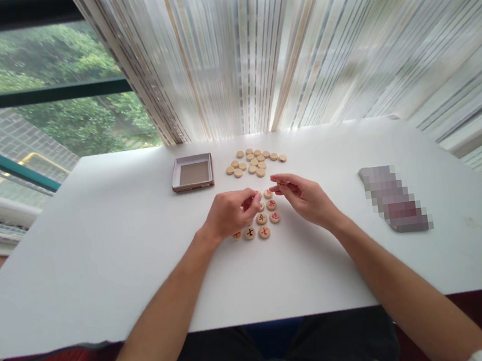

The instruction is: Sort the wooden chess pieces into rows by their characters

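My right hand (302,197) pinches a round wooden Chinese chess piece (281,182) with a red mark, held just above the table. Opposite it, my left hand (232,212) is closed, thumb against fingertips, beside the far end of the face-up pieces; whether something is in that pinch is hidden. Between and below the hands several face-up pieces lie in rows, among them a red-marked piece (275,217), a black-marked piece (261,218) and another red one (264,232). My left hand covers part of this group.
Beyond my hands lies a loose cluster of blank-side-up pieces (254,162). A shallow open box (193,185) stands to their left on the white table (121,248). A blurred-out flat object (395,199) rests on the right. Striped curtains (226,59) hang behind the table.
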A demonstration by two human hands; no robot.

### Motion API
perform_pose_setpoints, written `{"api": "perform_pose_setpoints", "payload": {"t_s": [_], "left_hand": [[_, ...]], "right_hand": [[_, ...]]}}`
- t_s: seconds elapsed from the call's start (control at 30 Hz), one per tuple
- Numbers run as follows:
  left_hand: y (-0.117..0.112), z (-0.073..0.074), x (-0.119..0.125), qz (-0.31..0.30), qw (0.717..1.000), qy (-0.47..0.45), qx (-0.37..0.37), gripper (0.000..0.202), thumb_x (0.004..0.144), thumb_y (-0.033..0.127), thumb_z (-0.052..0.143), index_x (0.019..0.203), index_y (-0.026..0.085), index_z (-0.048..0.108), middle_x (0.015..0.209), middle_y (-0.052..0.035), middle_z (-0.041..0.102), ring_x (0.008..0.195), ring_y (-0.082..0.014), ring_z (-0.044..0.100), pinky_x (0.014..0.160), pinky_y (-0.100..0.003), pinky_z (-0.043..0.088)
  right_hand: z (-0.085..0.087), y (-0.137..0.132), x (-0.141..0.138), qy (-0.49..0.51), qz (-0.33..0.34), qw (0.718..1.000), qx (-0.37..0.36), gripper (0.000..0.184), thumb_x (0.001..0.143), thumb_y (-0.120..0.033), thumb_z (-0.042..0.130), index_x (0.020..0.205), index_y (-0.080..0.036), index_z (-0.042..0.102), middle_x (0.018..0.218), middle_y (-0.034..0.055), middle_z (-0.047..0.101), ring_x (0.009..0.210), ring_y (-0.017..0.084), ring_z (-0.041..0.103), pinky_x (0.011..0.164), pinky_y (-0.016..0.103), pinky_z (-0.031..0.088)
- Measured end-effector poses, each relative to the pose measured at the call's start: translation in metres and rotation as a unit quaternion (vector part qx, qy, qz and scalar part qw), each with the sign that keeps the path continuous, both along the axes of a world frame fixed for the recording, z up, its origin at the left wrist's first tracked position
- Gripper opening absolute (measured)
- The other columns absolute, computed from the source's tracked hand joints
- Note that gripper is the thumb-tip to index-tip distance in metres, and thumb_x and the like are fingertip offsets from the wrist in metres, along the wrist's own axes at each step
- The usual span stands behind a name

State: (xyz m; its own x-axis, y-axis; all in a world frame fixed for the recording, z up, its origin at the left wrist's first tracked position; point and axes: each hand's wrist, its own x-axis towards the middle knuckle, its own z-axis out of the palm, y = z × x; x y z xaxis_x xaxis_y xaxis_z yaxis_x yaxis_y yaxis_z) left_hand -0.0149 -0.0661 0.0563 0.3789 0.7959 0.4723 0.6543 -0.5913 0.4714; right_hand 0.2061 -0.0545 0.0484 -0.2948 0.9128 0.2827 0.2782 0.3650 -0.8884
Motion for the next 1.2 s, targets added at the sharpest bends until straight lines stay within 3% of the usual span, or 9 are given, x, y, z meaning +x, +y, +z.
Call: {"api": "perform_pose_setpoints", "payload": {"t_s": [0.33,0.53,0.67,0.97,1.2], "left_hand": [[0.0,0.001,0.0,0.0,1.0,-0.003,0.002,0.024,0.093,0.028,0.051,0.079,0.019,0.067,0.062,0.0016,0.065,0.055,-0.0099,0.054,0.059,-0.021,0.041],[0.001,0.0,-0.001,0.004,1.0,0.0,0.0,0.023,0.093,0.028,0.052,0.078,0.018,0.067,0.062,0.0024,0.063,0.055,-0.0095,0.052,0.059,-0.021,0.04],[0.0,-0.001,-0.001,0.003,1.0,0.003,0.0,0.023,0.093,0.028,0.052,0.079,0.018,0.067,0.061,0.0023,0.063,0.055,-0.0096,0.052,0.059,-0.021,0.04],[0.001,-0.001,-0.001,0.007,1.0,0.004,0.002,0.023,0.092,0.028,0.052,0.078,0.018,0.067,0.062,0.002,0.064,0.055,-0.0097,0.053,0.059,-0.021,0.041],[0.0,-0.002,-0.001,0.006,1.0,0.007,0.0,0.024,0.093,0.029,0.051,0.077,0.019,0.067,0.062,0.0016,0.064,0.055,-0.0101,0.053,0.059,-0.021,0.041]], "right_hand": [[0.004,0.002,0.007,-0.035,-0.006,0.998,-0.042,0.028,0.099,-0.043,0.05,0.118,-0.025,0.06,0.107,0.0062,0.073,0.096,0.022,0.073,0.085,0.039,0.06],[0.015,0.001,0.013,-0.141,-0.046,0.989,-0.001,0.022,0.094,-0.041,0.058,0.103,-0.025,0.072,0.095,0.003,0.075,0.082,0.02,0.07,0.078,0.034,0.056],[0.018,0.0,0.017,-0.169,-0.05,0.984,-0.029,0.02,0.091,-0.039,0.061,0.098,-0.026,0.073,0.091,0.0021,0.075,0.075,0.018,0.068,0.072,0.031,0.055],[0.029,-0.005,0.029,-0.224,0.064,0.96,-0.155,0.015,0.086,-0.037,0.064,0.091,-0.025,0.069,0.074,0.001,0.073,0.066,0.018,0.068,0.057,0.026,0.051],[0.039,-0.007,0.035,-0.246,0.138,0.94,-0.194,0.016,0.078,-0.039,0.071,0.083,-0.023,0.071,0.069,0.0017,0.073,0.062,0.019,0.066,0.054,0.026,0.049]]}}
